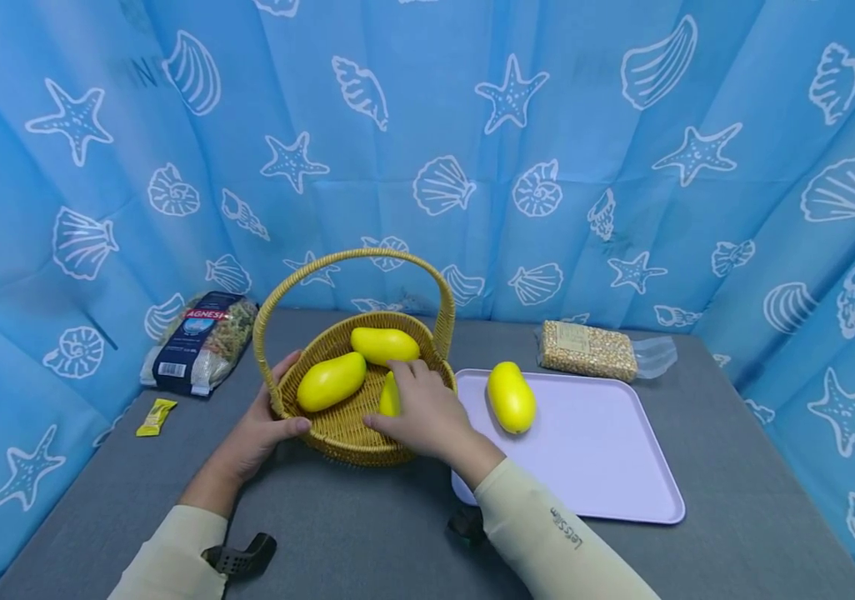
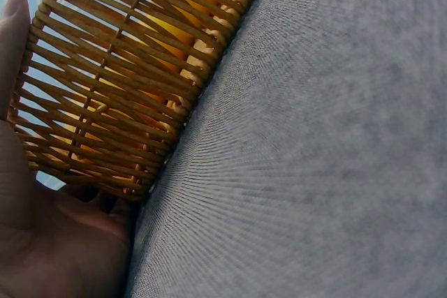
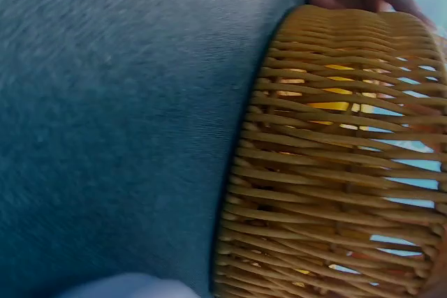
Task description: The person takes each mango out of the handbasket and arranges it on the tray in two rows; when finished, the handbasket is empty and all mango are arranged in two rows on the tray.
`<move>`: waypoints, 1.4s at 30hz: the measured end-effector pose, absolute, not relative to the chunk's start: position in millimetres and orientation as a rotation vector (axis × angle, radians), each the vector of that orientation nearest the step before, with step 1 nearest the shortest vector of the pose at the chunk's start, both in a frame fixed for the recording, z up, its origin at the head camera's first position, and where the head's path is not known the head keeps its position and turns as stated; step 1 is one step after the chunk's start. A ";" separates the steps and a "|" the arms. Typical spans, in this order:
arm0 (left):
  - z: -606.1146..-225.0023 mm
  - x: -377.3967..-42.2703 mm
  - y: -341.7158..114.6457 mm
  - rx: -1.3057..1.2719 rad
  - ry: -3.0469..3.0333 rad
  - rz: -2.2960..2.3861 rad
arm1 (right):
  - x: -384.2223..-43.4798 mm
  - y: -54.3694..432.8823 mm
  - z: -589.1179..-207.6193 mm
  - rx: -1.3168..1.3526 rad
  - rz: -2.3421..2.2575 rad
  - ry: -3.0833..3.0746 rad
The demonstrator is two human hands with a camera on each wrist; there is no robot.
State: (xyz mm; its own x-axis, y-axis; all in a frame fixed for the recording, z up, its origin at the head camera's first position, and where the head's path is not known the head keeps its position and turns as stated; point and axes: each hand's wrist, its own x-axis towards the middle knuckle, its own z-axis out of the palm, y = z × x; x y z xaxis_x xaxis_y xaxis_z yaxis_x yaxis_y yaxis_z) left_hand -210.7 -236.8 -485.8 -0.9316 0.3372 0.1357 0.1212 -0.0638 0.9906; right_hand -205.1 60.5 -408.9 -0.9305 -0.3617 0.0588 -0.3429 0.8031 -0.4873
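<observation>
A woven basket (image 1: pixel 345 425) with a tall arched handle stands on the grey table. My left hand (image 1: pixel 258 429) grips its left side, thumb over the rim and fingers around the outer wall; the left wrist view shows the palm against the weave (image 2: pixel 105 75). Inside lie two yellow mangoes, one at the left (image 1: pixel 332 382) and one at the back (image 1: pixel 385 345). My right hand (image 1: pixel 427 408) reaches in over the right rim and holds a third mango (image 1: pixel 390 397), mostly hidden under the fingers. In the right wrist view the basket wall (image 3: pixel 328 172) hides that mango's hold.
Right of the basket a lilac tray (image 1: pixel 592 467) carries one mango (image 1: pixel 512 397). Behind the tray lies a clear pack of grains (image 1: pixel 588 350). At the left are a pasta bag (image 1: pixel 198 342) and a small yellow wrapped packet (image 1: pixel 156 417). A blue shell-print curtain (image 1: pixel 435 183) closes off the back.
</observation>
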 end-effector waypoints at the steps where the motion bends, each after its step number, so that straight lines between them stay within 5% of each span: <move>1: -485.7 -210.8 -236.9 0.504 2.035 2.130 | -205.2 58.7 -409.6 -0.582 -0.724 2.970; 30: -484.4 -210.8 -237.0 0.533 2.029 2.127 | -211.6 48.5 -406.0 -0.439 -0.545 2.905; 42: -485.5 -210.3 -237.2 0.526 2.025 2.124 | -209.4 58.8 -411.2 -0.605 -0.690 2.926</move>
State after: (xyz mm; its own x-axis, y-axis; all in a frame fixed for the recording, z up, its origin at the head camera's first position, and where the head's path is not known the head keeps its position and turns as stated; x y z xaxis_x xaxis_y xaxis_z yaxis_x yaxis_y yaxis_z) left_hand -210.3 -237.2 -485.5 -0.9253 0.3517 0.1418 0.1248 -0.0707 0.9897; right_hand -209.4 58.8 -411.2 -0.9194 -0.3930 0.0172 -0.3593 0.8210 -0.4436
